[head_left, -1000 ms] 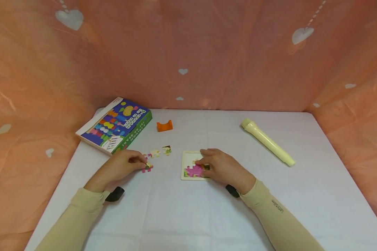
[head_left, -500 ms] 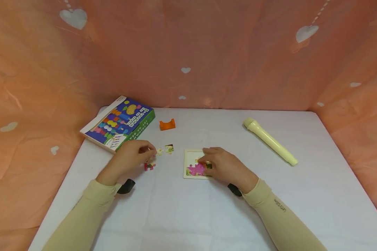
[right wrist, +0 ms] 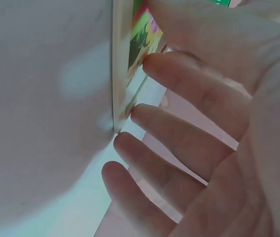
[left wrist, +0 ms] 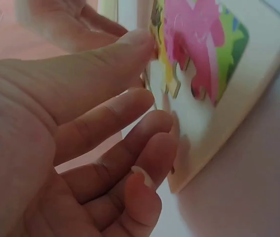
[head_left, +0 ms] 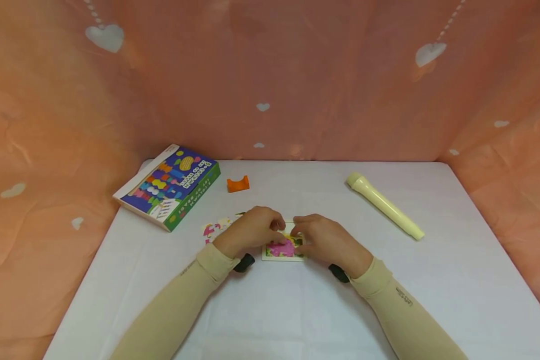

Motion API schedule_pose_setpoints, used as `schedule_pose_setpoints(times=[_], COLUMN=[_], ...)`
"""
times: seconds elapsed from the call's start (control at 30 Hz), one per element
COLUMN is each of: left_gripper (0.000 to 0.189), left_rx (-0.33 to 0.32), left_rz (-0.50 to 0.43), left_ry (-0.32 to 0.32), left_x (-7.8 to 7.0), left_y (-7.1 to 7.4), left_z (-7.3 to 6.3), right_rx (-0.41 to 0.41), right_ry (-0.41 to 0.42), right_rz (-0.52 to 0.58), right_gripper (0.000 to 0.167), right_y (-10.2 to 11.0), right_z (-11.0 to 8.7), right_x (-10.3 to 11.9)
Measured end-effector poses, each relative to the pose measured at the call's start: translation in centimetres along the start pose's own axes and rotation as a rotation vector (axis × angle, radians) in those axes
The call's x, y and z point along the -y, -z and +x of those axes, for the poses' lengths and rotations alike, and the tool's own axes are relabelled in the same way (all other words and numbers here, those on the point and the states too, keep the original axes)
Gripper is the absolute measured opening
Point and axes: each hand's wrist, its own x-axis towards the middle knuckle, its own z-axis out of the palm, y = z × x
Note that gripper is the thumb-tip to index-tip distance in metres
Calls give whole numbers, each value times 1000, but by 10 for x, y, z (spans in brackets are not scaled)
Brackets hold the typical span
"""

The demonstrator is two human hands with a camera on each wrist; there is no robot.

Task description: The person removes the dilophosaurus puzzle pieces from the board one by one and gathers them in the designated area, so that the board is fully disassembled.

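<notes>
A square jigsaw board (head_left: 272, 258) with a pale rim lies on the table, partly filled with pink, yellow and green pieces (head_left: 281, 248). Over its left side my left hand (head_left: 250, 231) has thumb and index finger together at a small puzzle piece, largely hidden by the fingers; the left wrist view shows its other fingers loosely bent beside the board (left wrist: 233, 143). My right hand (head_left: 330, 243) rests at the board's right side. In the right wrist view its thumb touches the picture and its fairly straight fingers (right wrist: 174, 133) lie spread along the rim.
Several loose puzzle pieces (head_left: 211, 231) lie left of the board, partly behind the left forearm. A colourful bead-set box (head_left: 168, 185) stands at the back left, near an orange curved block (head_left: 238, 184). A pale yellow tube (head_left: 384, 205) lies at the right.
My left hand has moved from the loose pieces rightward to the board, bringing a puzzle piece along. The right hand has stayed at the board's right side.
</notes>
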Motion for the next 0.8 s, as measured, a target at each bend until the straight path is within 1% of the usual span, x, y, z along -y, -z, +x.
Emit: schedule_pose_setpoints(times=[0.07, 0.2, 0.33, 0.5, 0.8], left_gripper=[29, 33, 35, 33, 30], left_rx=[-1, 2, -1, -10, -14], left_rz=[29, 86, 105, 116, 79], left_ry=[4, 17, 14, 5, 25], left_x=[-2, -4, -6, -7, -6], left_y=[-3, -6, -8, -11, -13], left_z=[2, 1, 0, 1, 3], right_rx=[-3, 2, 8, 12, -29], right_ry=[16, 17, 6, 11, 89], right_rz=[-2, -4, -8, -15, -73], right_gripper=[29, 28, 30, 31, 30], right_y=[-1, 0, 1, 2, 1], right_z=[0, 1, 0, 0, 1], right_x=[0, 1, 1, -1, -2])
